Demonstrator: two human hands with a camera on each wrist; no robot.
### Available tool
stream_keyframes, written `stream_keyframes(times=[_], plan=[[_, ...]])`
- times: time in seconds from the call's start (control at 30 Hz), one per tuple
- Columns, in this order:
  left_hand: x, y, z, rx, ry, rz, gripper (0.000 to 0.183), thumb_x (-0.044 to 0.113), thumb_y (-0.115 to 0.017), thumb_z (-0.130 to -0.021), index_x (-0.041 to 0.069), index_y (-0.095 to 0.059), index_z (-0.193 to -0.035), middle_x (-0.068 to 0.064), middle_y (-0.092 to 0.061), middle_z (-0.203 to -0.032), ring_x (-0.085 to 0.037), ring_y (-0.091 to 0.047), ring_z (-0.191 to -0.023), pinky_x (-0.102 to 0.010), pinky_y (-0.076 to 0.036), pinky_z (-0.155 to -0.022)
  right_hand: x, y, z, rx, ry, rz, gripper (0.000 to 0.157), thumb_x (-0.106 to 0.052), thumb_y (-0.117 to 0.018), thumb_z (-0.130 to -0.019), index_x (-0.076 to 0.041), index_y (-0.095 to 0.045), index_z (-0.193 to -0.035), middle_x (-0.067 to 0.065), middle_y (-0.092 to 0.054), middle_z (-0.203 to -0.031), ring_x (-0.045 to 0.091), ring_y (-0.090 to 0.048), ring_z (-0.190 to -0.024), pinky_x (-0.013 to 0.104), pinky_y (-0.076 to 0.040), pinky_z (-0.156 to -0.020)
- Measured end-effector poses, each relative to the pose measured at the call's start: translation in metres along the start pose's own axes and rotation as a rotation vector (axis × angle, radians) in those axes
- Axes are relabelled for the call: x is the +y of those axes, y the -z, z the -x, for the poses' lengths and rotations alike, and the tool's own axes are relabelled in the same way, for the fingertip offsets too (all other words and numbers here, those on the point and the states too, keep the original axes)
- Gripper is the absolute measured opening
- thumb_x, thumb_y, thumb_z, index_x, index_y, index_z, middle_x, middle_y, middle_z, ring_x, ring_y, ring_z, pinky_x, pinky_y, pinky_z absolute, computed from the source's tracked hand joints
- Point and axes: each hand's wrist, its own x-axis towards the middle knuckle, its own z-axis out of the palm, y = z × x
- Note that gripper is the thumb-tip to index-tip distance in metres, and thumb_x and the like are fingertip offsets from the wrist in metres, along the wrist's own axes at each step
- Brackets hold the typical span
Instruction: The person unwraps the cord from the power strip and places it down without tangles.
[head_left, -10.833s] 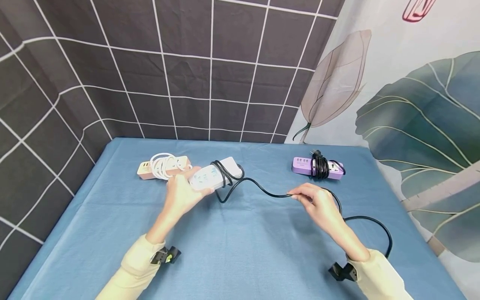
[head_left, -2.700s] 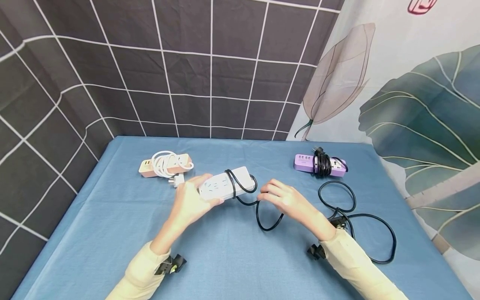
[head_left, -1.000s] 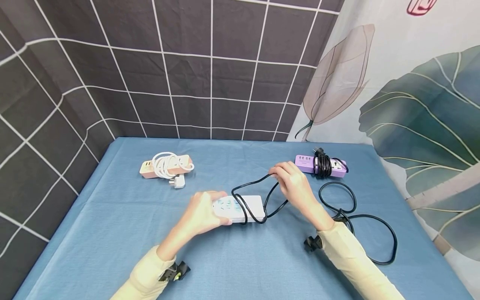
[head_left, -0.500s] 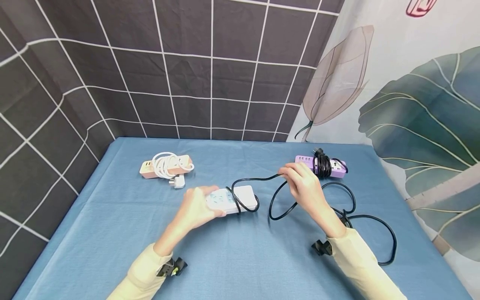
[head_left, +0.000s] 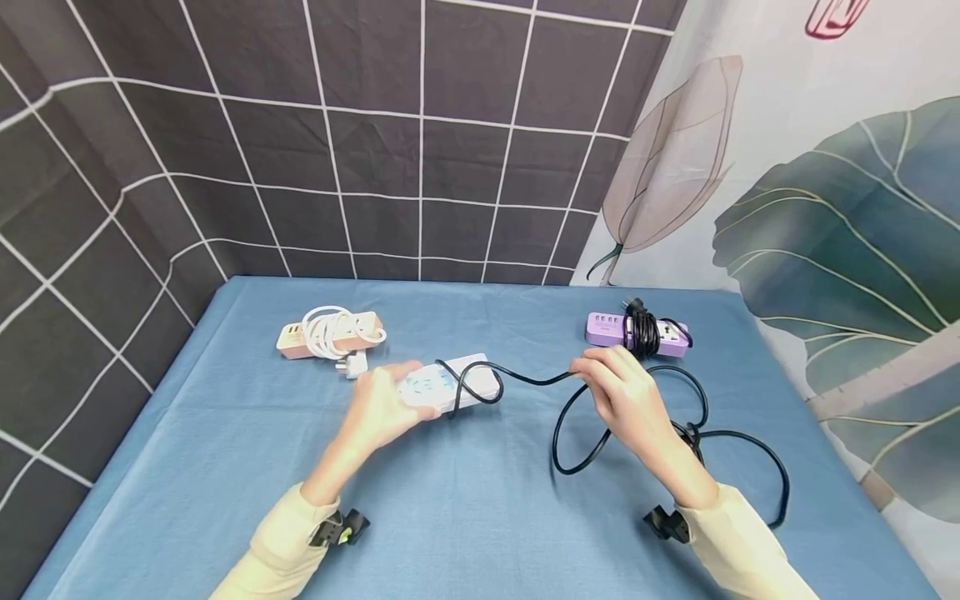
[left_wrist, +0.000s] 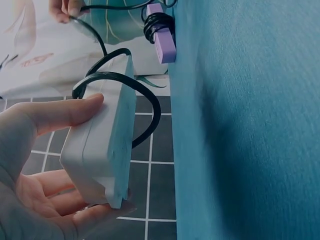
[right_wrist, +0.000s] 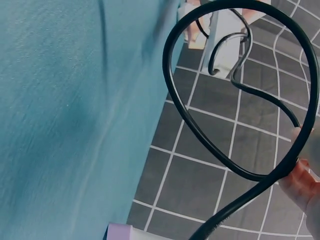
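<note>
My left hand (head_left: 378, 407) grips a white power strip (head_left: 476, 379) by its left end, thumb on one side and fingers on the other. In the left wrist view the power strip (left_wrist: 100, 135) is held above the blue cloth. A black cord (head_left: 536, 382) loops round the strip's right end and runs across to my right hand (head_left: 622, 396), which pinches it between thumb and fingers. Below that hand hangs a loop of the cord, large in the right wrist view, where the cord (right_wrist: 175, 95) passes close to the camera.
A pink power strip (head_left: 352, 340) wrapped in white cord lies at the back left, its white plug (head_left: 356, 364) beside it. At the back right lies a purple power strip (head_left: 603, 328) wound with black cord. More black cord curls on the blue cloth (head_left: 465, 517) at right.
My left hand has shifted the white strip left and back. My right hand has drawn the cord right and slightly toward me, so the turns round the strip sit smaller than a second ago.
</note>
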Motion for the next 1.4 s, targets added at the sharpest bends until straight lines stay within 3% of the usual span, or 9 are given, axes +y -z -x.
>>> stream_keyframes(times=[0.37,0.7,0.83,1.1,1.4], plan=[[-0.004,0.007,-0.005,0.084,0.058,-0.015,0.06,0.024,-0.087,-0.061,0.003,-0.068,-0.115,-0.019,-0.07,-0.112,-0.036,-0.063,-0.101,-0.048,-0.04,-0.087,-0.004,0.008,0.009,-0.01,0.053,-0.009,0.026,-0.019,-0.05,-0.1,-0.007,-0.071,-0.09,0.006,-0.067,-0.089,0.02,-0.059,-0.082,0.03,-0.047,-0.07],[-0.008,0.014,-0.006,0.169,0.033,-0.01,0.055,0.025,-0.088,-0.059,0.006,-0.071,-0.108,-0.015,-0.072,-0.1,-0.036,-0.062,-0.086,-0.045,-0.042,-0.076,-0.003,0.011,0.014,-0.027,0.05,-0.014,0.026,-0.019,-0.05,-0.1,-0.007,-0.071,-0.091,0.005,-0.066,-0.089,0.018,-0.059,-0.081,0.029,-0.047,-0.069],[-0.007,0.016,-0.006,0.173,0.031,-0.006,0.053,0.027,-0.088,-0.058,0.009,-0.072,-0.105,-0.012,-0.073,-0.096,-0.033,-0.061,-0.082,-0.041,-0.041,-0.073,-0.001,0.009,0.017,-0.045,0.04,-0.01,0.026,-0.019,-0.049,-0.1,-0.008,-0.071,-0.092,0.005,-0.066,-0.09,0.018,-0.059,-0.082,0.029,-0.047,-0.069],[-0.006,0.019,-0.006,0.215,0.046,0.046,0.058,0.022,-0.088,-0.059,0.002,-0.07,-0.11,-0.018,-0.072,-0.105,-0.037,-0.063,-0.091,-0.045,-0.043,-0.077,0.003,0.006,0.021,-0.067,0.045,0.002,0.027,-0.02,-0.048,-0.101,-0.007,-0.07,-0.093,0.005,-0.066,-0.091,0.018,-0.059,-0.083,0.03,-0.047,-0.069],[0.002,0.022,-0.004,0.135,0.101,0.048,0.054,0.026,-0.087,-0.061,0.009,-0.071,-0.11,-0.013,-0.072,-0.102,-0.03,-0.062,-0.088,-0.039,-0.042,-0.075,0.01,0.001,0.021,-0.096,0.019,0.013,0.03,-0.023,-0.047,-0.101,-0.007,-0.07,-0.091,0.004,-0.067,-0.089,0.018,-0.059,-0.082,0.029,-0.047,-0.068]])
